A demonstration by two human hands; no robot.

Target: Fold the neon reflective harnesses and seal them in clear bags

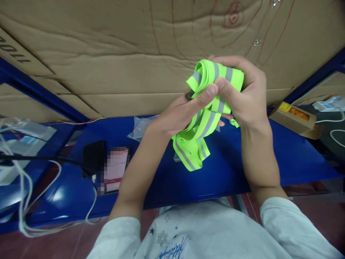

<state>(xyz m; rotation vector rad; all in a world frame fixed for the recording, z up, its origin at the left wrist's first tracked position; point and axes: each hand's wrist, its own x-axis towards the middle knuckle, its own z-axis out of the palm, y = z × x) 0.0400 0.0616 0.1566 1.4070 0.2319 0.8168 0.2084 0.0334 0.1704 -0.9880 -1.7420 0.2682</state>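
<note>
A bundle of neon-green strap with grey reflective stripes (205, 122) is held up in front of me above a blue table (291, 154). My left hand (180, 111) grips its middle, thumb pressed on the folded part. My right hand (242, 93) wraps round the upper folds from the right. Loose loops of the strap hang down below both hands. A small dark piece shows at the left thumb; I cannot make out what it is.
A clear plastic bag (140, 127) lies on the table behind my left arm. A phone (115, 172) and a black charger (93, 158) with white cables (24, 201) lie at the left. Flattened cardboard (107, 54) stands behind. An open brown box (295, 117) sits at the right.
</note>
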